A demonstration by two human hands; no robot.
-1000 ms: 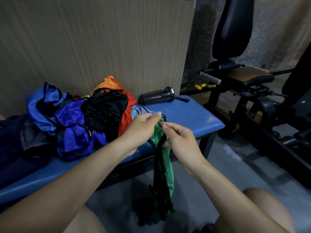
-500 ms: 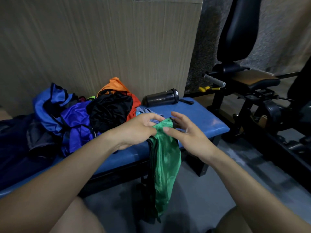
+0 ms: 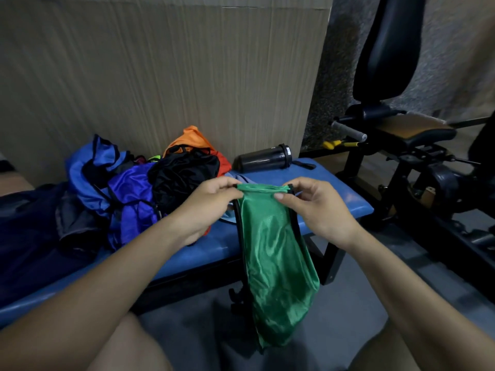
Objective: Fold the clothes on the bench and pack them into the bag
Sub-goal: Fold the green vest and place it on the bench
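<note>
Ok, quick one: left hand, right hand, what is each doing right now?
Left hand: closed, pinching the top edge of the green garment.
Right hand: closed, pinching the same top edge at its other end.

Clothes pile (image 3: pixel 150 188) left on bench (image 3: pixel 334 199); bottle (image 3: pixel 263 158) behind, right of pile.

We are in a gym. On the right stands a big black workout machine (image 3: pixel 401 145) with a tall padded back, a padded seat and a handle bar (image 3: pixel 348 131). In front of us is a long blue padded table (image 3: pixel 334 202) on black legs. A dark shaker bottle (image 3: pixel 263 158) lies on it, next to a heap of shiny sports clothes (image 3: pixel 139 188). The floor (image 3: pixel 356 311) is plain grey.
</note>
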